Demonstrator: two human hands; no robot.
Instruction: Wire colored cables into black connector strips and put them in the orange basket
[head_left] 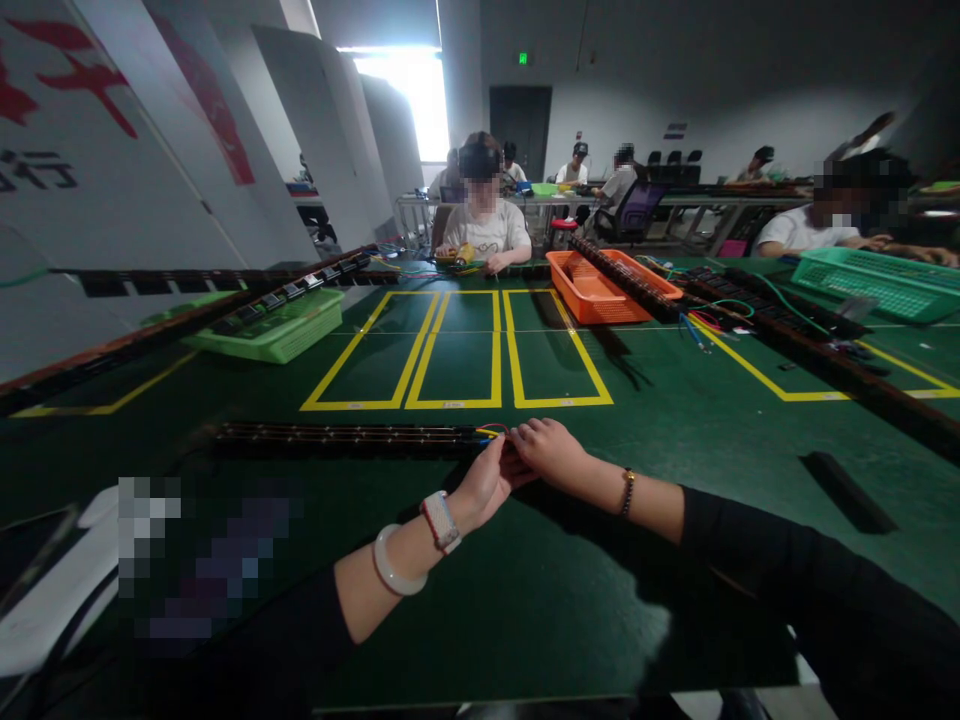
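Observation:
A long, dark strip [345, 436] with thin metallic lines lies crosswise on the green table. Thin yellow, blue and red wires [491, 432] come out of its right end and run in among my fingers. My left hand [491, 482], with a watch and a pale bangle at the wrist, is closed around the wires from the near side. From the right, my right hand [551, 455] curls its fingers over the same spot, touching the left. The wire ends are hidden between both hands.
Yellow tape frames [454, 350] mark the green table [637, 620]. An orange basket [600, 305], green baskets [277, 335] and long dark strips [825, 350] stand beyond. A short black piece [847, 492] lies right. A person [487, 230] sits opposite; others work around the room.

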